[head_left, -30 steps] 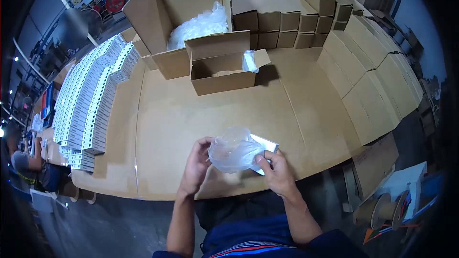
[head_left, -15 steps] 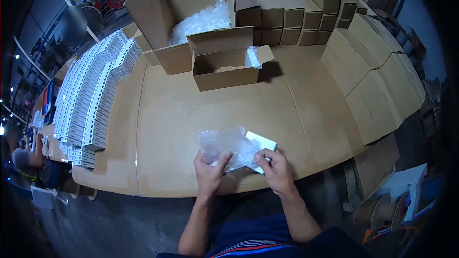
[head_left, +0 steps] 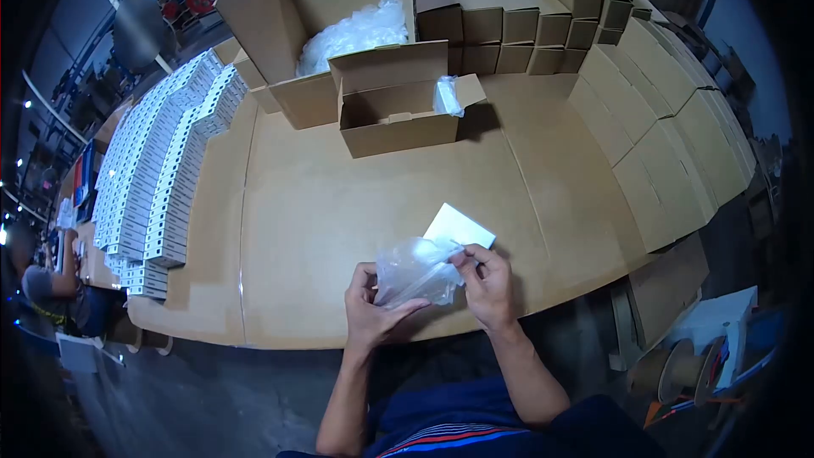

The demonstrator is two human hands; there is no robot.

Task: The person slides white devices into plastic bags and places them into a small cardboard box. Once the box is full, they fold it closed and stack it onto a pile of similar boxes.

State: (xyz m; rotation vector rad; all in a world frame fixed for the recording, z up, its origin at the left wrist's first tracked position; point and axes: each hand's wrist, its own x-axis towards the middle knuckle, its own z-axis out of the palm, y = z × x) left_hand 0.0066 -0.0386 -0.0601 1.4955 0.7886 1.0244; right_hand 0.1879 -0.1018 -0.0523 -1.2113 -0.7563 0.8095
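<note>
A clear plastic bag (head_left: 407, 276) is stretched between my two hands above the near part of the table. My left hand (head_left: 371, 309) holds its left side, with the thumb along the lower edge and the fingers curled behind. At the bag's right edge, my right hand (head_left: 486, 288) pinches the plastic between thumb and fingertips. Just behind the bag lies a small white box (head_left: 460, 227), its near corner hidden by the plastic and my right fingers.
An open brown carton (head_left: 403, 136) with a wrapped item (head_left: 447, 97) at its right end stands mid-table. Behind it, a bigger carton (head_left: 307, 106) holds clear plastic bags (head_left: 356, 34). White boxes (head_left: 161, 170) are stacked left, brown boxes (head_left: 670, 136) right. A person (head_left: 55, 276) sits far left.
The bag has swung down and to the right, and my left hand's fingers have shifted around it. More of the white box's far side now shows behind the plastic.
</note>
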